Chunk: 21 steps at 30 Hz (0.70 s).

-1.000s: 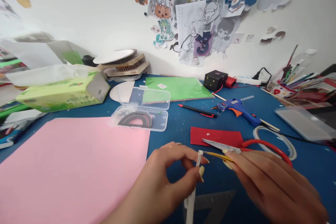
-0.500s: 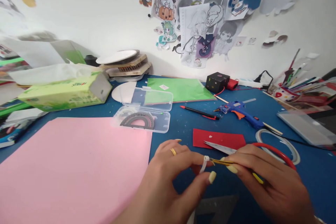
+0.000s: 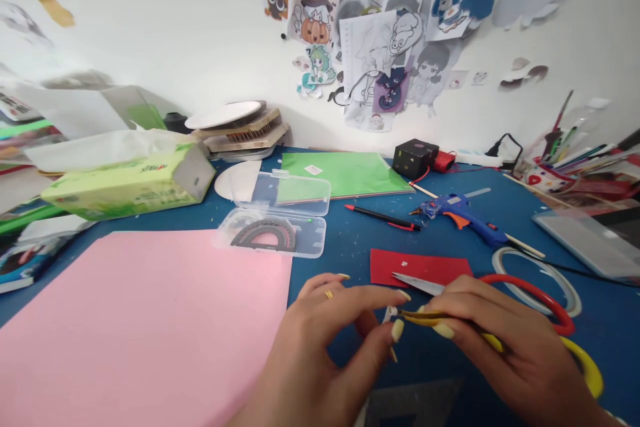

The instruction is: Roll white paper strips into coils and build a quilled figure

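My right hand [image 3: 505,333] pinches gold-coloured tweezers [image 3: 425,317] between thumb and fingers, their tips pointing left. At those tips is a small curled white strip [image 3: 389,313]. My left hand [image 3: 330,340] curves around the strip from the left. Its thumb and a finger close on the strip, while the index finger stretches over the top. Beneath my right hand lie scissors [image 3: 417,283] with red and yellow handles, partly hidden, their blade crossing a red paper piece [image 3: 423,265].
Pink paper [image 3: 165,320] covers the left front. Behind it, an open clear case [image 3: 310,237] holds a protractor [image 3: 265,235]. A pen [image 3: 383,216], blue glue gun [image 3: 470,219] and white ring-shaped coil [image 3: 573,297] lie to the right. A tissue pack [image 3: 135,183] stands at left.
My left thumb has moved up to the strip, and the index finger has lifted and straightened. The strip's curled end sits slightly lower. More of the scissors' yellow handle shows.
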Motion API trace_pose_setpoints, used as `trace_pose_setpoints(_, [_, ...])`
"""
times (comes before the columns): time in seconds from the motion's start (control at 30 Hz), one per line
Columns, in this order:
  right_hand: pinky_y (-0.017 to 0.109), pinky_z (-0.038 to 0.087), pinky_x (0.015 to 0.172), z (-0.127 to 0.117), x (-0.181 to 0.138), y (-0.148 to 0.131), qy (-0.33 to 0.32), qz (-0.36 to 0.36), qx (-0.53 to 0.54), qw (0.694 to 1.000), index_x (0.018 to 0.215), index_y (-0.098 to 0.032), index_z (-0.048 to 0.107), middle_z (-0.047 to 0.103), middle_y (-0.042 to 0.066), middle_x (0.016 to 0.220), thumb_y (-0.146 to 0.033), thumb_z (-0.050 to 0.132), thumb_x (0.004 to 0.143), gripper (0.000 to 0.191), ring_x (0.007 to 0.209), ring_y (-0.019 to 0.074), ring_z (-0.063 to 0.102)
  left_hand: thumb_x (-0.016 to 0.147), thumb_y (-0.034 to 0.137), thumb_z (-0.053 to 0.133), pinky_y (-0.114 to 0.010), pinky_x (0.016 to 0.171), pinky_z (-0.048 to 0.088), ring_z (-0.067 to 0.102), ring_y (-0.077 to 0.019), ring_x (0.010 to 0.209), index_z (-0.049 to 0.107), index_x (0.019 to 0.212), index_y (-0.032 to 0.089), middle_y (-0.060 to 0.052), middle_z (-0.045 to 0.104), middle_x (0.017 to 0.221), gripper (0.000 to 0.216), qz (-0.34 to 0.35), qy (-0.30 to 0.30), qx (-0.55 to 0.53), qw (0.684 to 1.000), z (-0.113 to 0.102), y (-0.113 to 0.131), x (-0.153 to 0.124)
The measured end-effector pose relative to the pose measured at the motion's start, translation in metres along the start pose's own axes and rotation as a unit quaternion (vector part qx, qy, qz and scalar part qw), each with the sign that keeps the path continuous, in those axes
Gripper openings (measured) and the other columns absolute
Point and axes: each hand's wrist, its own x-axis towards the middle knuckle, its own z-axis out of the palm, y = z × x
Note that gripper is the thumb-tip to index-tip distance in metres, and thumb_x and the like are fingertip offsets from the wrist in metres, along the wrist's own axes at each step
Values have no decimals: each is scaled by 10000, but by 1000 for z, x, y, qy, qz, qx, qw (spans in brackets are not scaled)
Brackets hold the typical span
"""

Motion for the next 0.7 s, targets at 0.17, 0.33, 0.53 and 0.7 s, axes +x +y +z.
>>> trace_pose_setpoints(0.17, [195,473,618,0,1,1,-14,-9,0,1000,847,-205,595,607,4,743,-174,493,815,112,686,107,581,742,170,569,-315,913,328,600,-117,596,639,894,297,76,660,619,210,21,36,36,998,3,-2,0])
trace_pose_setpoints(0.33, [196,452,598,-3,4,1,-36,12,46,998,838,-207,588,591,-6,723,-173,472,828,121,660,101,565,765,183,573,-322,919,311,617,-120,629,637,875,288,60,713,750,165,55,13,56,997,3,-9,1])
trace_pose_setpoints(0.53, [164,344,444,-10,11,3,-228,147,239,932,693,-186,578,496,-26,599,-326,393,880,297,510,69,451,768,203,582,-313,935,307,618,-111,609,646,854,297,71,703,707,143,67,-60,39,995,-4,-6,5])
trace_pose_setpoints(0.7, [172,188,397,-7,4,5,-314,322,390,803,655,-132,571,379,-39,529,-474,393,852,433,449,47,282,770,174,578,-300,940,312,632,-99,620,626,858,287,96,713,744,151,84,-94,4,992,-7,-5,6])
